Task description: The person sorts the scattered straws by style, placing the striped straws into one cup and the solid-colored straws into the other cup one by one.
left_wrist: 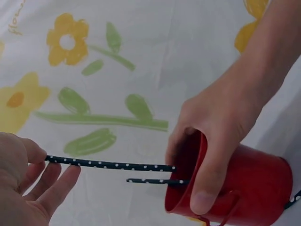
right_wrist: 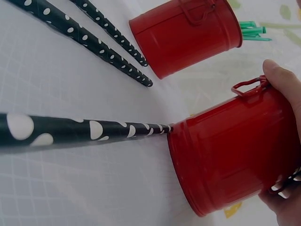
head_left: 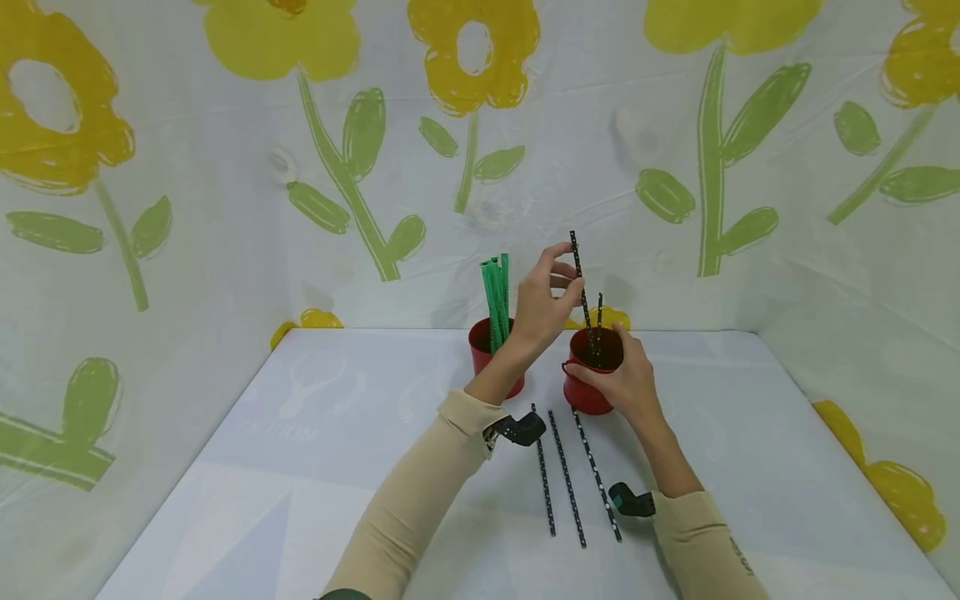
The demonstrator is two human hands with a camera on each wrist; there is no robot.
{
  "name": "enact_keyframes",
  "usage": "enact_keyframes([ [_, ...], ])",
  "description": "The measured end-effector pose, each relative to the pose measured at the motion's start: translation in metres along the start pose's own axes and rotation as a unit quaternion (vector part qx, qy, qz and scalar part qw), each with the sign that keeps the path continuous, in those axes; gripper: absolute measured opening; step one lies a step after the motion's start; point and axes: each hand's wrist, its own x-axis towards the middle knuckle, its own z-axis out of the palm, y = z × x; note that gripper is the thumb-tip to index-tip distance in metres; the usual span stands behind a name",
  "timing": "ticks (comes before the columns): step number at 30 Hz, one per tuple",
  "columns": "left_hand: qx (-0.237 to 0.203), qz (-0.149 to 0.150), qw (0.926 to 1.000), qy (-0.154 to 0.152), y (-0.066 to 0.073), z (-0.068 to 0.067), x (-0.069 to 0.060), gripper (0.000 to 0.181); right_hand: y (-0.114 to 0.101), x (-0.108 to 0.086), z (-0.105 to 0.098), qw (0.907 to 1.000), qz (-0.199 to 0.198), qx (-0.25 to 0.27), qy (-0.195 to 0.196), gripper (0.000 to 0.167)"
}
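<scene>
My left hand (head_left: 546, 298) pinches a black straw with white dots (head_left: 578, 265) near its upper part, its lower end at the mouth of the right red bucket (head_left: 588, 395). In the left wrist view the left hand (left_wrist: 33, 181) holds that dotted straw (left_wrist: 113, 165) at one end. Another dotted straw (left_wrist: 146, 181) stands in the bucket (left_wrist: 256, 183). My right hand (head_left: 626, 375) grips this bucket's rim and side, thumb near the handle. Three more dotted straws (head_left: 566, 479) lie on the table in front.
A second red bucket (head_left: 482, 335) holding several green straws (head_left: 495, 300) stands to the left, partly behind my left forearm. The white table (head_left: 300, 450) meets a flower-printed cloth (head_left: 570, 150) at its back edge.
</scene>
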Motion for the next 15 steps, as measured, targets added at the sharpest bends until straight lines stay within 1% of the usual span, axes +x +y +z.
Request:
enact_keyframes([
  [6,0.035,-0.011,0.9993,-0.005,-0.009,0.006,-0.002,0.046,-0.002,0.0,0.001,1.0,0.0,-0.002,0.001,0.101],
  [11,0.036,-0.023,0.999,-0.012,-0.015,0.01,-0.006,0.046,-0.002,0.0,0.001,1.0,-0.002,-0.005,0.003,0.1],
  [15,0.027,-0.03,0.999,-0.018,-0.017,0.012,-0.007,0.046,-0.001,0.0,0.001,1.0,-0.005,-0.004,0.004,0.1],
])
